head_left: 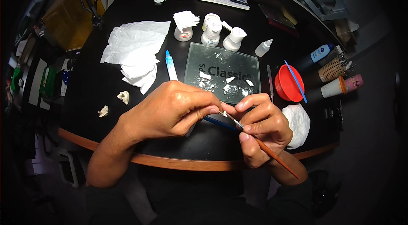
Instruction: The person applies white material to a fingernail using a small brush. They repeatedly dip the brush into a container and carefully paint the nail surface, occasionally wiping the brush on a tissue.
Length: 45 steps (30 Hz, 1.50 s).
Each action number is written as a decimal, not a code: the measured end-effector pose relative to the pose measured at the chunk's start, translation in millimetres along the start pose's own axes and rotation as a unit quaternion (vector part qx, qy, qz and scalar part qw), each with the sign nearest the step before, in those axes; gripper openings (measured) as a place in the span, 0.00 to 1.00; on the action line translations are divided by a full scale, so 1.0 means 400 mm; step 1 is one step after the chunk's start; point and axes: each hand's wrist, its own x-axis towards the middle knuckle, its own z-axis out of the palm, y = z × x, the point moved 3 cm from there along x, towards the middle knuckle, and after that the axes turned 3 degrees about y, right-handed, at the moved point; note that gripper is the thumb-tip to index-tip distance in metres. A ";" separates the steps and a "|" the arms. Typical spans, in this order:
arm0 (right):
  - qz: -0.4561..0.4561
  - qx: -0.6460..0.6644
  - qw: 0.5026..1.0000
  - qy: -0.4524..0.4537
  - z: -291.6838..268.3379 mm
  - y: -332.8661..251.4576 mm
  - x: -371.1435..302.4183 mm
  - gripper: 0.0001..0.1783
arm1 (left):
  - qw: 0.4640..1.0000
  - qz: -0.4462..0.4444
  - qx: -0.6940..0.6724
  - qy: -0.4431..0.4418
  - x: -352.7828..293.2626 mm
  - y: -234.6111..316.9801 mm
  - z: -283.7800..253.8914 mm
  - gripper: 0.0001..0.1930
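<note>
My right hand (267, 129) grips a slim paintbrush (272, 153) with a brown wooden handle and metal ferrule, its tip pointing at my left hand (178, 108). The left thumb and forefinger are pinched together. Just past their tips is a small white piece (225, 114), close against the brush tip; what the pinch itself holds is too small to tell. Beyond both hands lies a glass slab (193, 57) with white lumps (205, 75) and scattered powder on it. A blue stick (219, 122) is partly hidden beneath my hands.
White jars (211, 33) stand behind the slab, beside a dropper bottle (263, 48). A red bowl (284, 84) with a blue stick across it and a crumpled white tissue (297, 125) are at right. At left are paper towels (136, 50), a blue-capped tube (171, 66) and cream-coloured pieces (123, 97).
</note>
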 end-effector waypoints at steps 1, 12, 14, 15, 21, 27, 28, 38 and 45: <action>-0.003 0.002 1.000 -0.006 0.001 0.001 0.000 0.10 | 1.000 0.002 0.001 0.002 -0.001 0.000 0.000 0.04; -0.009 -0.002 1.000 -0.001 -0.001 0.001 0.001 0.09 | 1.000 -0.003 0.007 -0.006 0.000 0.000 0.000 0.05; -0.009 -0.007 1.000 -0.005 0.000 0.001 0.002 0.09 | 1.000 -0.002 0.002 -0.002 0.000 0.000 0.000 0.05; -0.009 -0.003 1.000 0.000 -0.001 0.002 -0.001 0.09 | 1.000 0.000 0.002 -0.001 0.000 -0.001 0.000 0.05; -0.002 0.001 1.000 0.009 -0.001 -0.003 0.000 0.09 | 1.000 -0.003 0.004 -0.004 0.002 0.002 0.000 0.05; -0.001 0.005 1.000 0.014 0.002 -0.003 -0.001 0.09 | 1.000 -0.006 -0.001 -0.003 0.000 0.001 0.000 0.05; 0.001 0.002 1.000 0.012 0.002 -0.003 -0.001 0.09 | 1.000 -0.008 -0.004 -0.003 0.000 0.001 0.000 0.05; 0.019 0.044 0.999 0.008 -0.012 -0.003 0.010 0.08 | 0.999 0.032 0.037 -0.002 0.005 0.005 -0.003 0.06; 0.020 0.039 0.999 -0.014 -0.010 -0.005 0.009 0.08 | 0.999 0.029 0.029 0.007 0.004 0.003 -0.001 0.06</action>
